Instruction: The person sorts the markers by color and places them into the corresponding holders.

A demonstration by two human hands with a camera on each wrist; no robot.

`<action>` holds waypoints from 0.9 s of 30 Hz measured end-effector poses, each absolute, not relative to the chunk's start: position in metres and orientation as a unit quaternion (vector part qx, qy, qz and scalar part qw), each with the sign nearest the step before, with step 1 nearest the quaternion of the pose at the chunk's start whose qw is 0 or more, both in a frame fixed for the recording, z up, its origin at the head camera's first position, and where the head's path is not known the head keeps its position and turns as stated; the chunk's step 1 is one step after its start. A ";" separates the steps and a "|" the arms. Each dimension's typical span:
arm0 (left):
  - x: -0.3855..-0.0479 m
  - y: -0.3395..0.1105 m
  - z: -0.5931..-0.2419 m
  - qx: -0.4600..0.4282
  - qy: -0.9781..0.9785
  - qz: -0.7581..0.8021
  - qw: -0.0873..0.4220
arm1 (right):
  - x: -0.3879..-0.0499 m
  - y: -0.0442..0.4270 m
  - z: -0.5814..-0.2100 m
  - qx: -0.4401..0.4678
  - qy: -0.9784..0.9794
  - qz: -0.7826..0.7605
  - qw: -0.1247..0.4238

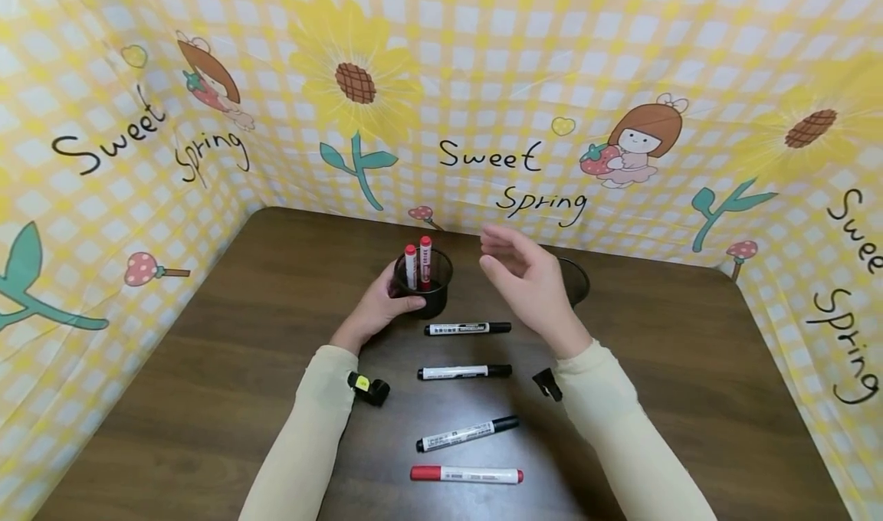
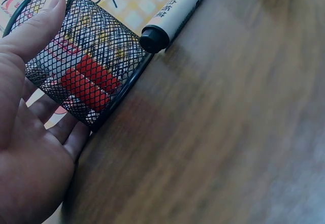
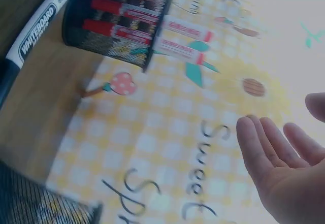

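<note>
A black mesh cup point(image 1: 433, 300) stands at the back of the table with two red-capped markers point(image 1: 425, 264) upright inside. My left hand point(image 1: 378, 306) grips its left side, thumb across the front, as the left wrist view also shows. My right hand point(image 1: 527, 287) is raised in the air with fingers relaxed and nothing in it, in front of a second mesh cup point(image 1: 574, 282) that it partly hides. Just in front of the cups lies a black-capped marker point(image 1: 458, 329); its end is close to the held cup in the left wrist view.
Toward the front lie two more black-capped markers point(image 1: 454, 372) point(image 1: 458, 434) and a red marker point(image 1: 476, 475), all crosswise on the brown table point(image 1: 207, 352). A checked yellow cloth point(image 1: 469, 69) rises behind the table and at both sides.
</note>
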State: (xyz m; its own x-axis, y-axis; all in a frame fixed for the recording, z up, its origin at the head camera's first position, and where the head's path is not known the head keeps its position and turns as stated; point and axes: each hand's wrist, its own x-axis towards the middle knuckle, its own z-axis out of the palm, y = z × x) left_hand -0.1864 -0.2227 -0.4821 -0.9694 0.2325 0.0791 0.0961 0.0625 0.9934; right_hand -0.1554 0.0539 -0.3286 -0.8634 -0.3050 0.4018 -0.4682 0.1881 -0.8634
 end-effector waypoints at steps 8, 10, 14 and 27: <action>-0.185 -0.224 -0.482 0.107 0.729 0.674 0.056 | -0.111 0.089 -0.333 0.276 -0.797 0.534 0.066; -0.186 -0.224 -0.482 0.107 0.729 0.674 0.057 | -0.099 0.095 -0.339 0.278 -0.803 0.525 0.053; -0.187 -0.223 -0.482 0.109 0.725 0.677 0.060 | -0.077 0.106 -0.354 0.284 -0.811 0.511 0.027; -0.187 -0.222 -0.479 0.111 0.734 0.667 0.053 | -0.023 0.131 -0.399 0.247 -0.870 0.417 -0.085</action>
State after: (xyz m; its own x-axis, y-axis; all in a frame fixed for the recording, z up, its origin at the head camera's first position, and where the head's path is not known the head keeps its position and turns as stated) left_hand -0.1868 -0.2222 -0.4793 -0.9698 0.2337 0.0699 0.0919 0.0846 0.9922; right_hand -0.0230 0.1307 -0.3993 -0.8630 -0.5019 0.0578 -0.3597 0.5301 -0.7679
